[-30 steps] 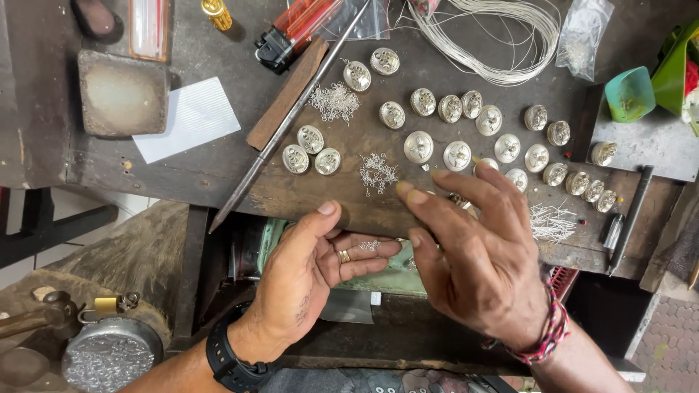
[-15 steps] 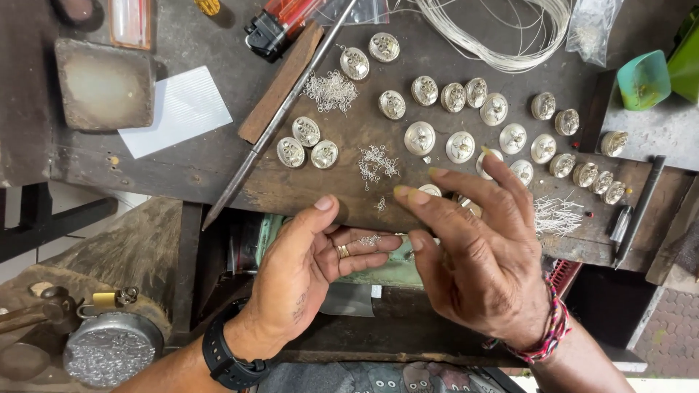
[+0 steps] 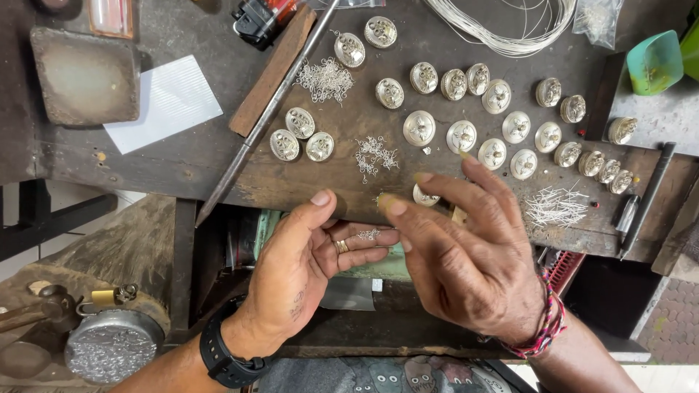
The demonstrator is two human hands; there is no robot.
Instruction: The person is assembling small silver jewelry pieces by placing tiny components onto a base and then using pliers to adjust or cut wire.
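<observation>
A: So the left hand is lying palm up just off the near edge of the surface, fingers loosely open, cradling a tiny silver wire curl on them.

B: And the right hand is hovering over it, fingers spread, not gripping anything I can see.

A: I'd be keeping that palm level and pinching lightly; that curl looks springy.

B: Farther back, more loose curls are sitting among the round silver domes, with the wire coil behind.
</observation>
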